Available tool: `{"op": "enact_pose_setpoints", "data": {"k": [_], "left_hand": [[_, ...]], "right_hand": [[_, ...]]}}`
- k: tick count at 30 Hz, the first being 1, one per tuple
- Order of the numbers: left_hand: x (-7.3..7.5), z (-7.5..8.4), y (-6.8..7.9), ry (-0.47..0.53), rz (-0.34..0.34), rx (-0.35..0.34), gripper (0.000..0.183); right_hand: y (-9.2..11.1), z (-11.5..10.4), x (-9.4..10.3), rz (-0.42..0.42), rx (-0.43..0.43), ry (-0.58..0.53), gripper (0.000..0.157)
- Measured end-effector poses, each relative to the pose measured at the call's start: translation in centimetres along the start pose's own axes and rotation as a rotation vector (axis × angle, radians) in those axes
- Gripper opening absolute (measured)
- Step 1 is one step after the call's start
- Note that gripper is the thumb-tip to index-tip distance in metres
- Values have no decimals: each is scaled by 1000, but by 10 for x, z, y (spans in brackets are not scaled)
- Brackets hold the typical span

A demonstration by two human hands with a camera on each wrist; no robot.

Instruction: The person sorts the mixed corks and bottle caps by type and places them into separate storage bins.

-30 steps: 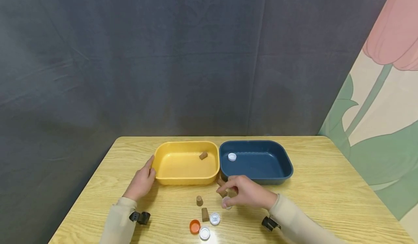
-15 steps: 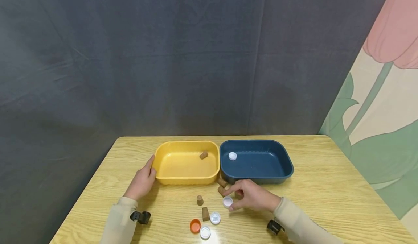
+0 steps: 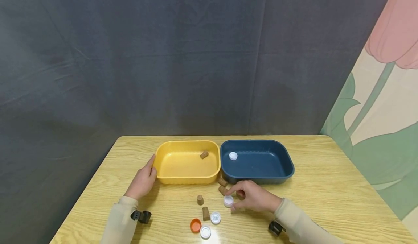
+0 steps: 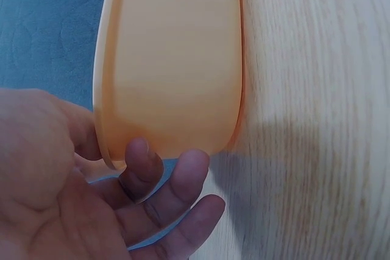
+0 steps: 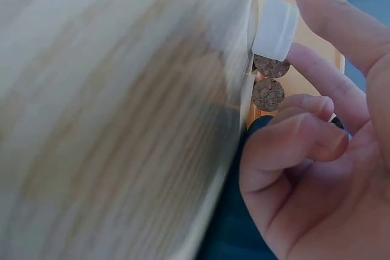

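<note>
Left hand (image 3: 142,181): relaxed fingers touch the left side of the yellow tray (image 3: 183,168). Right hand (image 3: 255,197): thumb and index finger straddle a white cap (image 3: 228,201) on the counter (image 3: 326,200), near a cork (image 3: 223,190); cannot tell whether the fingers pinch the cap.

The yellow tray (image 3: 183,166) and blue tray (image 3: 261,165) look like smooth plastic with a soft sheen; the white caps (image 3: 228,201) and orange cap (image 3: 196,226) are plastic too, while the corks (image 3: 206,214) look matt and grainy. The wood-grained table (image 3: 326,186) has a glossy highlight, and the backdrop (image 3: 183,55) is matt, faintly creased cloth.
</note>
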State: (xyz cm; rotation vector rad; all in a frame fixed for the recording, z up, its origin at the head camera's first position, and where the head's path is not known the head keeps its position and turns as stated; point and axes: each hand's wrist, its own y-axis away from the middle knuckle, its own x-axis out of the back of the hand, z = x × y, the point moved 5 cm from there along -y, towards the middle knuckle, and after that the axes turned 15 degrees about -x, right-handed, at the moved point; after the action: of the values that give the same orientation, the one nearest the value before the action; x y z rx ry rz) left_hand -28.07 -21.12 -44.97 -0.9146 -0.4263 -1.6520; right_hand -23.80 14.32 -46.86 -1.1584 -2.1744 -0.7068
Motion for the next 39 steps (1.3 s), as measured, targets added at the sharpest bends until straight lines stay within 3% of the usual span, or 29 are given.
{"op": "enact_pose_setpoints", "data": {"k": [28, 39], "left_hand": [[-1, 1, 0, 6, 1, 2, 55], [-2, -4, -1, -4, 8, -2, 55]], "right_hand": [[-7, 5, -5, -11, -4, 27, 45], [-13, 6, -6, -42, -5, 4, 37]]}}
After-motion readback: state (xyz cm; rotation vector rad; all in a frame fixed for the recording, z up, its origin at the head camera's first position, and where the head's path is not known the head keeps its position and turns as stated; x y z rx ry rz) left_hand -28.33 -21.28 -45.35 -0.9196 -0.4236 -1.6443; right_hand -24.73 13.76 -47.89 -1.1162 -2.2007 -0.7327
